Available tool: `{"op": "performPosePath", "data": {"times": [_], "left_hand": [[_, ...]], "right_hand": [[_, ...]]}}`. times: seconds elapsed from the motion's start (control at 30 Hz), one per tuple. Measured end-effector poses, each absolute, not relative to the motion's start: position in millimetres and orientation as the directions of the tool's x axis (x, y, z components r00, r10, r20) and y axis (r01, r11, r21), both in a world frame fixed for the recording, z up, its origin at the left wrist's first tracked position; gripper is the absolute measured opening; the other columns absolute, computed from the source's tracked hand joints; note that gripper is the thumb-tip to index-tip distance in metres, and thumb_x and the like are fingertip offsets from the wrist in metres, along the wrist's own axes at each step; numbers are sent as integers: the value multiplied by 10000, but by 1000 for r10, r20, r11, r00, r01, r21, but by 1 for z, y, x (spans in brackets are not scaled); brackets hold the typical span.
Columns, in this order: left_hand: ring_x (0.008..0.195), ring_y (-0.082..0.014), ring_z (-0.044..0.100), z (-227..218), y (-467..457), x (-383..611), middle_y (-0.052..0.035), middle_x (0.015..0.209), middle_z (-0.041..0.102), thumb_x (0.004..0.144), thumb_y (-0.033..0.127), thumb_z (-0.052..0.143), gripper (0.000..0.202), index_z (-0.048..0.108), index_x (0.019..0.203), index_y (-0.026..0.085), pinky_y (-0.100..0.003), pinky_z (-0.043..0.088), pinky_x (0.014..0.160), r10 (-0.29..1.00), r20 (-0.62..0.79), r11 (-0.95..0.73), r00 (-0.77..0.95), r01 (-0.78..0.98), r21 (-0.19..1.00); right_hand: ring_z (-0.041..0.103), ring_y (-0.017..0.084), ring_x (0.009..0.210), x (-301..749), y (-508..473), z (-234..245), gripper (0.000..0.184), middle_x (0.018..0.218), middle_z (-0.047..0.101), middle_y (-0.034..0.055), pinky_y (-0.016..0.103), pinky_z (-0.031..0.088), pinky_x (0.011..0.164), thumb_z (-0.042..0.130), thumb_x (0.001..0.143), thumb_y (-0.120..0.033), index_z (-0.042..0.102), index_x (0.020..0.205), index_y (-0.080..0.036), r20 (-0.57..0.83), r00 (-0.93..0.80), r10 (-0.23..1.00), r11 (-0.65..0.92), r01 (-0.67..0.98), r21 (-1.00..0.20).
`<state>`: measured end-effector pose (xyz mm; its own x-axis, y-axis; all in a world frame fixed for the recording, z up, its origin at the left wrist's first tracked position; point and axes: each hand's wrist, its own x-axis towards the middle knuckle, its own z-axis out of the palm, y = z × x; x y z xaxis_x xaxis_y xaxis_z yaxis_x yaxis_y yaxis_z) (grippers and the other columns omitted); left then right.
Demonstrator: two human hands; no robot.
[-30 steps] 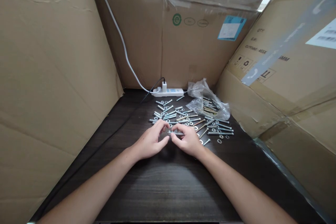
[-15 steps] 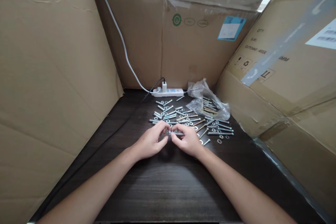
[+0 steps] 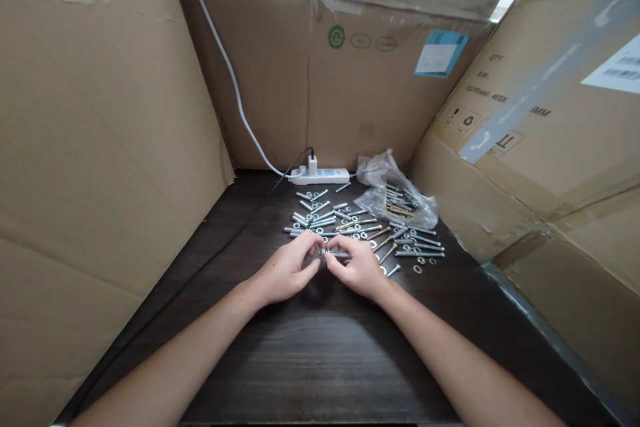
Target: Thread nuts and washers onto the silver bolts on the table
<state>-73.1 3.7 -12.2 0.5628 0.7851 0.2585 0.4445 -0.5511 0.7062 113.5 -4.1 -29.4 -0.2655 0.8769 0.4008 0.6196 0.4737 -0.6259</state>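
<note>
Both hands meet over the dark wooden table (image 3: 320, 353), just in front of a scatter of bolts, nuts and washers (image 3: 350, 223). My right hand (image 3: 357, 267) pinches a silver bolt (image 3: 336, 254) that lies level between the two hands. My left hand (image 3: 287, 270) has its fingertips closed on the bolt's left end, where a small nut or washer seems to sit; the piece is too small to name for certain.
A clear plastic bag (image 3: 395, 197) with more bolts lies at the back right. A white power strip (image 3: 320, 175) with a plug and cables sits against the rear cardboard box (image 3: 350, 67). Large cardboard boxes wall in the left (image 3: 100, 147) and right (image 3: 540, 147) sides.
Barely anything: the left fingers shift slightly at the bolt's end. Both hands stay in place.
</note>
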Motion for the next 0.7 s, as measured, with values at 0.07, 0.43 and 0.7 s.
{"op": "performPosePath", "data": {"times": [0.07,0.43,0.7], "left_hand": [[699,-128,476,-11,3,-74,2,818,516,853,261,478,177,498,1016,197,-243,400,636,800,243,-530,549,456,714],[736,-140,497,-12,6,-72,-11,843,547,907,325,402,177,520,931,196,-256,410,678,784,235,-548,574,463,697],[745,-140,505,-9,3,-73,-8,858,549,880,279,445,158,511,998,198,-251,408,669,804,233,-528,548,476,703]], "right_hand": [[541,127,558,113,-5,-29,134,609,595,-17,207,418,549,557,775,-299,629,837,-204,402,-267,876,475,623,-622],[543,125,556,113,-4,-30,126,598,590,-21,204,413,538,560,772,-297,628,823,-204,402,-267,876,475,625,-620],[543,134,567,113,-4,-30,142,607,592,-12,212,414,553,552,776,-305,630,840,-205,401,-269,876,475,627,-618]]}}
